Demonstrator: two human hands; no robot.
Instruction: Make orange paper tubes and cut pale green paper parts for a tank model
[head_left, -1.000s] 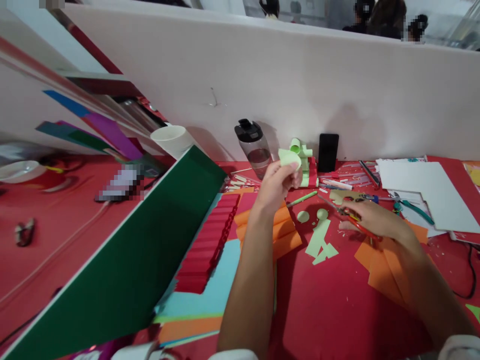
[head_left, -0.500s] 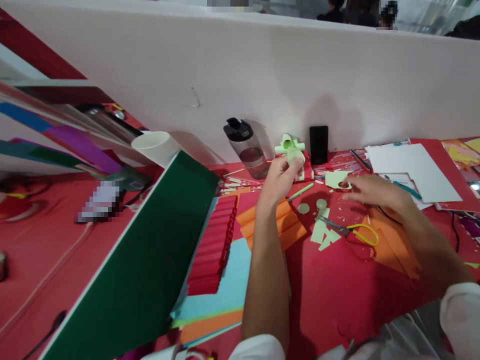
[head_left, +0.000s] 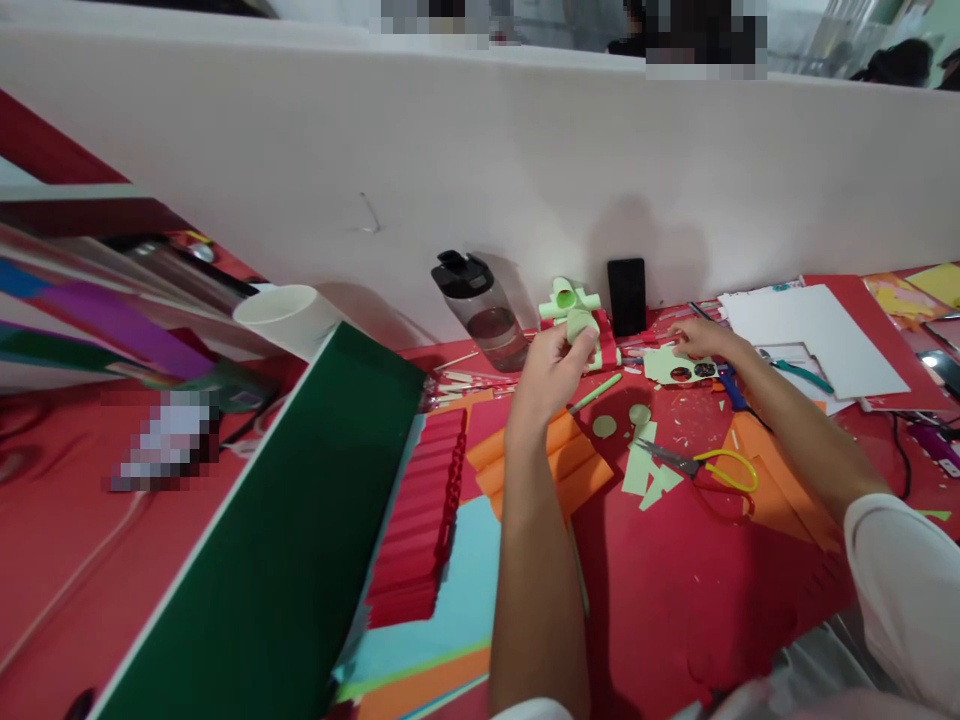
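My left hand (head_left: 549,365) is closed, pinching a small pale green paper disc (head_left: 583,322) between thumb and fingers. Just behind it sits a model of rolled green paper tubes (head_left: 564,298) on a red base. My right hand (head_left: 697,340) is at the far edge of a green paper sheet with round holes (head_left: 660,366). Its fingers are curled downward, and whatever they grip is hidden. A blue-handled tool (head_left: 732,388) lies beneath my right wrist. Yellow-handled scissors (head_left: 697,463), cut green scraps (head_left: 637,460) and loose green discs (head_left: 604,426) lie between my forearms.
A water bottle (head_left: 484,315) and a black phone (head_left: 626,297) stand by the white partition (head_left: 420,150). A tall green board (head_left: 262,540) slants along the left. Folded red paper (head_left: 416,520) and orange corrugated paper (head_left: 577,455) lie beside my left forearm. White sheets (head_left: 825,330) are at right.
My right hand has moved back and slightly left, uncovering the holed sheet and the blue-handled tool; its fingers have curled. My left hand still holds the disc near the tube model.
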